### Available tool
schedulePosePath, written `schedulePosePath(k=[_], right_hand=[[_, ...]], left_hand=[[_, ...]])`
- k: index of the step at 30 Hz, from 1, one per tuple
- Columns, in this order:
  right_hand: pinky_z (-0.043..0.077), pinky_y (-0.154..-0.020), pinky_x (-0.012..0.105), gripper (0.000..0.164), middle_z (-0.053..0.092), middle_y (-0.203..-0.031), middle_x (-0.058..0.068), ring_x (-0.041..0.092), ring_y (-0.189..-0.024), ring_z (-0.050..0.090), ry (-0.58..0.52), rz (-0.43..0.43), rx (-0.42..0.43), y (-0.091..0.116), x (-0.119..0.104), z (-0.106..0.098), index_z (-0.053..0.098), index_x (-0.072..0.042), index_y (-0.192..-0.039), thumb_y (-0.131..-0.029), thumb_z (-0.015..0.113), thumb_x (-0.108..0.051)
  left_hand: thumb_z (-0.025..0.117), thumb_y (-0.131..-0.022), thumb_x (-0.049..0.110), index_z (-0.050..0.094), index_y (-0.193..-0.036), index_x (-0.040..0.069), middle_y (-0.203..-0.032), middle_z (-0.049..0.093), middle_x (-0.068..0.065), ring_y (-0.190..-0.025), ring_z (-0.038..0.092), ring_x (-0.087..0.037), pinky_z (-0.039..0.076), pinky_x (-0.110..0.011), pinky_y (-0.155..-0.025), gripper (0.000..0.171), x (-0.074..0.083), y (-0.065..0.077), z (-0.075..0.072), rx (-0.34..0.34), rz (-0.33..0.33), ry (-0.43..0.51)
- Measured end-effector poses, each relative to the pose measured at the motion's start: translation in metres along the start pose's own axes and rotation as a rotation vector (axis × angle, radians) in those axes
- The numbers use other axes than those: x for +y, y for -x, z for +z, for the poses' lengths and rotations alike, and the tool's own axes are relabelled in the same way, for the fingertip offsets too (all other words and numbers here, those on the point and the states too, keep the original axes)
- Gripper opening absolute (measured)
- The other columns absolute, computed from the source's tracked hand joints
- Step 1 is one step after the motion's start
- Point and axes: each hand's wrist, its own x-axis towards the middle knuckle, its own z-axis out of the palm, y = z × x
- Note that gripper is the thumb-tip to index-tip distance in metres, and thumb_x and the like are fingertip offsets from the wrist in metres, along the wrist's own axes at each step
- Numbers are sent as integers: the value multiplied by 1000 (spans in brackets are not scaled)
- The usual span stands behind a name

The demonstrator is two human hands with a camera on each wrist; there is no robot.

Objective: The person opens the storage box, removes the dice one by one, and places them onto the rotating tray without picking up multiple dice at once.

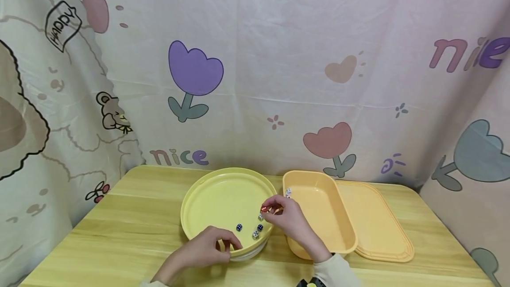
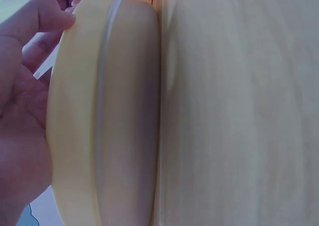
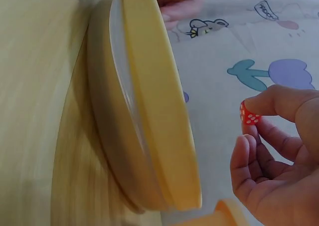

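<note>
Between thumb and index finger, my right hand (image 1: 287, 218) pinches a red die (image 3: 250, 115) with white dots, held over the right side of a round yellow tray (image 1: 215, 203). At the tray's front edge, my left hand (image 1: 207, 247) grips the rim with curled fingers. Inside the tray lie a dark blue die (image 1: 239, 227), a second blue die (image 1: 260, 227) and a white die (image 1: 256, 235). Another white die (image 1: 260, 217) shows just under the red one. In the left wrist view, the tray's side wall (image 2: 77, 111) stands beside the palm.
An orange rectangular box (image 1: 348, 229) stands right of the tray, behind my right wrist, with white dice (image 1: 288, 192) at its far left inside. Its flat orange lid (image 1: 382, 225) lies on the wooden table (image 1: 119, 220) farther right. A printed curtain (image 1: 255, 79) hangs behind.
</note>
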Motion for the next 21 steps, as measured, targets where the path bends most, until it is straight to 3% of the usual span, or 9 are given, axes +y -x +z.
schedulePosePath(k=[7,21], right_hand=[[49,-68,26,12,62,-81,-3,12,-75,54,121,-10,48,-6,0,0,68,-6,-87,-77,74,-2],[47,-69,28,14,63,-84,2,16,-77,53,118,19,95,-9,6,-5,69,-4,-90,-77,75,-2]], left_hand=[[61,-76,-5,72,-95,12,-85,63,12,-73,53,2,48,-21,-59,27,-1,0,1,-1,11,4],[61,-75,-6,72,-94,13,-85,63,13,-71,52,4,48,-21,-58,29,-2,-1,1,8,16,-19]])
